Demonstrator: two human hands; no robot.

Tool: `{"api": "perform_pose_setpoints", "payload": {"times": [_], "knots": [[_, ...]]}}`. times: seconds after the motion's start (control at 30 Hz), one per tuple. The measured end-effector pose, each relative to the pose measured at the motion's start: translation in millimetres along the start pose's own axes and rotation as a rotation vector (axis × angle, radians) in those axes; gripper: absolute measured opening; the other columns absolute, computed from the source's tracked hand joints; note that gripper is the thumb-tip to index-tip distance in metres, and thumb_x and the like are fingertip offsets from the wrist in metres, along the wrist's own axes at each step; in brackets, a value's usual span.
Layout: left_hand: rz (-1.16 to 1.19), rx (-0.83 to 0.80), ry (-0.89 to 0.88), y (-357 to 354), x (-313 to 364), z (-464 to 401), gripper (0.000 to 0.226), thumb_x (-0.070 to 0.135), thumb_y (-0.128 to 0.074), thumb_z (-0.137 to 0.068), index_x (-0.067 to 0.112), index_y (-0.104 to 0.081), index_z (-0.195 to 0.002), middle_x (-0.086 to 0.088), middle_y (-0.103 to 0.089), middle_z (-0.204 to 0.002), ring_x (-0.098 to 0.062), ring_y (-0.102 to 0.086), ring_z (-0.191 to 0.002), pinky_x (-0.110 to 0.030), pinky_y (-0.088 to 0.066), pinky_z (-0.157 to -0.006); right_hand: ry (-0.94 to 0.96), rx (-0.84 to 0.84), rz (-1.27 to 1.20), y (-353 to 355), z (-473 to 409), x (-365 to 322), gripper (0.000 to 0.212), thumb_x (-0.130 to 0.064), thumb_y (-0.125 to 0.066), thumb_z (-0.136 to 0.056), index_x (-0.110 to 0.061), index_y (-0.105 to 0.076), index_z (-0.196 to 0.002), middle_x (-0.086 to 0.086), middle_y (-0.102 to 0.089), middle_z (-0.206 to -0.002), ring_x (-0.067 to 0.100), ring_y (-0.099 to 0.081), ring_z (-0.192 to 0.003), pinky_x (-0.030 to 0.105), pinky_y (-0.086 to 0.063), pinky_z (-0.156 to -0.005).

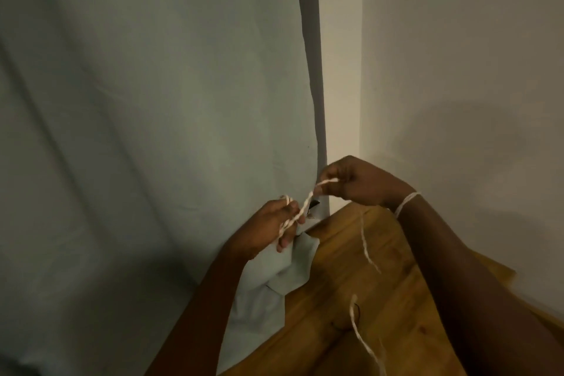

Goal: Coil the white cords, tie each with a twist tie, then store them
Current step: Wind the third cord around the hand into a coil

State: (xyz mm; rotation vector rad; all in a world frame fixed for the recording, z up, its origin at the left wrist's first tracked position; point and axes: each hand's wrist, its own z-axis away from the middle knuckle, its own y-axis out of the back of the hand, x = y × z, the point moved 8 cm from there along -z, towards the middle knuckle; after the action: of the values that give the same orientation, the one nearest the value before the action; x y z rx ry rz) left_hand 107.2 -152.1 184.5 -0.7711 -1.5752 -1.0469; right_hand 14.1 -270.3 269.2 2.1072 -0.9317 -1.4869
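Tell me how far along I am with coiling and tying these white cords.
Early on. Nothing looks finished: no tied coil or twist tie is visible. In hand: a white cord is looped over your left hand fingers while your right hand pinches its end. A loop also circles your right wrist. Left: loose strands hang over the wooden table, so finishing the coil, tying and storing remain.

**No readable text in view**

No words, labels, brand marks, numbers or signs can be read anywhere in this head-camera view. The curtain, the wall and the wooden table all show plain, unmarked surfaces. A small dark item beside the curtain's edge is too dim and small to tell whether it carries print.
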Motion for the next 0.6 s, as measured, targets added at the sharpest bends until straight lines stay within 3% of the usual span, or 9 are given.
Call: {"api": "perform_pose_setpoints", "payload": {"times": [0.07,0.1,0.23,0.3,0.33,0.4,0.47,0.53,0.6], "knots": [[0.403,-0.222,-0.012,-20,12,6,0.043,0.029,-0.032,-0.104,0.003,-0.06,-0.084,-0.002,-0.043,-0.039,-0.011,-0.038,-0.032,-0.058,-0.042,-0.102,0.047,0.162,-0.056,7,-8,5,0.013,-0.016,-0.072,-0.089,-0.005,-0.078,-0.094,-0.014,-0.072,-0.074,0.001,-0.066,-0.067,0.012,-0.049,-0.065],[0.583,-0.346,-0.006,-28,20,9,0.043,0.029,-0.032,-0.103,0.002,-0.06,-0.084,0.0,-0.042,-0.038,-0.009,-0.038,-0.031,-0.056,-0.038,-0.107,0.035,0.207,-0.117,3,-11,13,0.013,-0.015,-0.073,-0.089,-0.004,-0.077,-0.094,-0.006,-0.073,-0.079,0.004,-0.066,-0.069,0.014,-0.05,-0.066],[0.958,-0.58,-0.133,-42,58,19,0.034,0.028,-0.043,-0.101,0.002,-0.056,-0.083,-0.008,-0.06,-0.046,-0.01,-0.047,-0.031,-0.054,-0.049,-0.098,-0.054,0.288,-0.462,-37,-7,36,0.021,-0.017,-0.061,-0.096,0.002,-0.069,-0.096,0.02,-0.068,-0.083,0.024,-0.065,-0.071,0.034,-0.057,-0.067],[1.092,-0.572,-0.256,-40,78,19,0.04,0.029,-0.032,-0.104,0.004,-0.055,-0.085,-0.023,-0.072,-0.081,-0.012,-0.045,-0.036,-0.058,-0.042,-0.103,-0.097,0.181,-0.597,-73,-2,39,0.021,-0.014,-0.053,-0.101,0.001,-0.067,-0.098,0.032,-0.066,-0.09,0.039,-0.066,-0.08,0.045,-0.058,-0.078],[1.092,-0.465,-0.297,-33,84,15,0.042,0.031,-0.028,-0.103,0.006,-0.056,-0.083,-0.027,-0.069,-0.105,-0.015,-0.054,-0.045,-0.061,-0.037,-0.106,-0.143,0.085,-0.661,-93,1,39,0.022,-0.017,-0.051,-0.102,-0.002,-0.067,-0.097,0.033,-0.065,-0.089,0.039,-0.066,-0.08,0.046,-0.058,-0.08],[0.911,-0.159,-0.334,-12,83,7,0.047,0.035,-0.028,-0.102,0.006,-0.059,-0.081,-0.02,-0.055,-0.138,-0.026,-0.069,-0.098,-0.065,-0.026,-0.109,-0.212,-0.148,-0.638,-126,11,33,0.029,-0.032,-0.05,-0.102,-0.009,-0.065,-0.096,0.018,-0.067,-0.077,0.028,-0.066,-0.071,0.036,-0.058,-0.073],[0.56,0.1,-0.313,11,74,2,0.048,0.036,-0.031,-0.102,0.0,-0.06,-0.106,-0.007,-0.052,-0.143,-0.026,-0.052,-0.13,-0.056,-0.028,-0.109,-0.204,-0.313,-0.384,-136,19,27,0.034,-0.035,-0.051,-0.102,-0.006,-0.065,-0.092,0.005,-0.065,-0.069,0.016,-0.063,-0.064,0.026,-0.055,-0.069],[0.073,0.326,-0.273,33,62,2,0.033,0.034,-0.038,-0.102,0.017,-0.063,-0.116,-0.003,-0.057,-0.136,-0.017,-0.051,-0.13,-0.042,-0.038,-0.107,-0.176,-0.348,-0.122,-124,22,27,0.028,-0.031,-0.057,-0.1,-0.007,-0.067,-0.089,-0.003,-0.065,-0.07,0.009,-0.062,-0.063,0.022,-0.054,-0.07],[-0.394,0.382,-0.242,38,49,1,0.026,0.028,-0.041,-0.103,0.025,-0.065,-0.094,-0.004,-0.063,-0.127,-0.013,-0.057,-0.12,-0.04,-0.042,-0.108,-0.176,-0.316,0.112,-99,22,27,0.012,-0.028,-0.064,-0.095,-0.017,-0.069,-0.095,-0.006,-0.068,-0.085,0.01,-0.065,-0.075,0.02,-0.054,-0.072]]}}
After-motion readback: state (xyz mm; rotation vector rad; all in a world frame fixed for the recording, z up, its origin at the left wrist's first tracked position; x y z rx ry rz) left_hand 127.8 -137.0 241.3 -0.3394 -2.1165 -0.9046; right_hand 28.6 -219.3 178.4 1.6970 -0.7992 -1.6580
